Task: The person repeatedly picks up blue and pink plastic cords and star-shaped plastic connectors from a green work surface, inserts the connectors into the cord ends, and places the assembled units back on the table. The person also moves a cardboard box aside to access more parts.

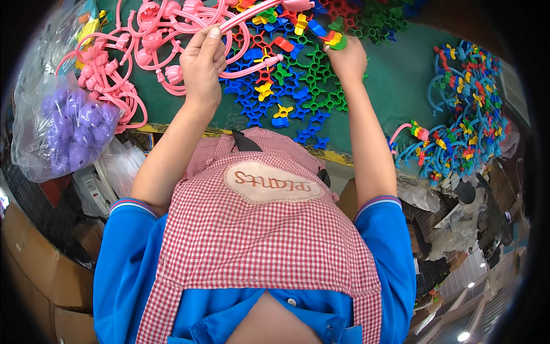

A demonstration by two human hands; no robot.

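Note:
My left hand [203,69] pinches a pink plastic cord [247,17] between thumb and fingers. The cord runs up to the right, and one bulbous end [298,4] reaches the top edge. Below it, another pink length ends in a small knob [274,60] over the coloured pieces. My right hand [348,60] is closed on small red, yellow and green plastic pieces [337,41] at the far middle of the table. Loose star- and ring-shaped pieces [258,97] in blue, green, red and yellow lie between my hands.
A heap of pink cords [152,43] lies at the far left, beside a clear bag of purple pieces [77,126]. Blue cords strung with coloured pieces [464,126] pile up on the right of the green table [395,74]. Cardboard boxes [40,258] stand lower left.

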